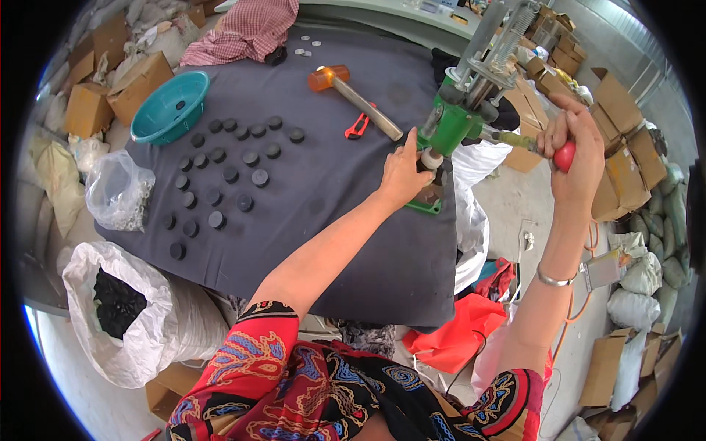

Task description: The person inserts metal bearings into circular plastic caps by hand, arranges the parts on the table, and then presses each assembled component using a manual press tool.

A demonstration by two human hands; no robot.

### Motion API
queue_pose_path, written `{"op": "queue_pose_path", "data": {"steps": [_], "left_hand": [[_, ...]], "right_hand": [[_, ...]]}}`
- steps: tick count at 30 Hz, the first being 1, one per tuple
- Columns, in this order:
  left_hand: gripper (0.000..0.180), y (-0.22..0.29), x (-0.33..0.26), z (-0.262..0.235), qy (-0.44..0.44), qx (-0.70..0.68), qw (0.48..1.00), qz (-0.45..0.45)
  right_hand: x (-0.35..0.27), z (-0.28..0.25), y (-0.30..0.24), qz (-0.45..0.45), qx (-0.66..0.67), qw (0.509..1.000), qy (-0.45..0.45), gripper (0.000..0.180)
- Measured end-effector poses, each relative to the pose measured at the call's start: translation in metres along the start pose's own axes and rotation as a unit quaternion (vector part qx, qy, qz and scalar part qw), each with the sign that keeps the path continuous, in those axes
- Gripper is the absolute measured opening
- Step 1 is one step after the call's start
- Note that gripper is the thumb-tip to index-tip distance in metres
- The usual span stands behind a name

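Observation:
A green hand press (448, 125) stands at the right edge of a table covered in dark cloth (331, 213). My right hand (577, 151) grips the red ball knob (564, 156) of the press lever. My left hand (403, 175) reaches under the press head, fingers at the small part on its base (426, 198); what the fingers hold is hidden. Several round black caps (228, 173) lie in rows on the cloth to the left of my left arm.
A teal plastic basin (170, 106), a mallet with an orange head (353, 95) and red pliers (358, 126) lie on the cloth. A clear bag of metal rings (118, 191) and a white sack of black parts (129, 309) sit left. Cardboard boxes (625, 147) stand at right.

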State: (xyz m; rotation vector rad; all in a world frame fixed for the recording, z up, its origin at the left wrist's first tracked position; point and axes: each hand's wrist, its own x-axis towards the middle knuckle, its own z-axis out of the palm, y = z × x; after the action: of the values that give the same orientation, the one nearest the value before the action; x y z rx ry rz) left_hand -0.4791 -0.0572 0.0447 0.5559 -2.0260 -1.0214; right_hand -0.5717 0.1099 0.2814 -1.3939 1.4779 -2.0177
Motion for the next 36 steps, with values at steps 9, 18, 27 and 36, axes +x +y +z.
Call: {"op": "queue_pose_path", "data": {"steps": [9,18,27,36], "left_hand": [[0.093,0.008,-0.015,-0.027,0.017,-0.036,0.999,0.025],[0.035,0.007,-0.115,-0.196,0.133,0.223,0.961,0.092],[0.035,-0.028,-0.168,-0.268,0.023,0.482,0.873,-0.073],[0.041,-0.015,-0.138,-0.222,0.080,0.296,0.952,0.017]], "right_hand": [[-0.135,0.009,0.101,-0.187,-0.183,0.965,0.024,0.025],[-0.090,-0.014,0.066,-0.086,-0.051,0.995,0.018,0.029],[0.001,-0.005,0.003,0.038,-0.015,0.999,-0.007,0.033],[0.015,-0.002,-0.005,0.042,-0.002,0.999,0.002,0.030]]}}
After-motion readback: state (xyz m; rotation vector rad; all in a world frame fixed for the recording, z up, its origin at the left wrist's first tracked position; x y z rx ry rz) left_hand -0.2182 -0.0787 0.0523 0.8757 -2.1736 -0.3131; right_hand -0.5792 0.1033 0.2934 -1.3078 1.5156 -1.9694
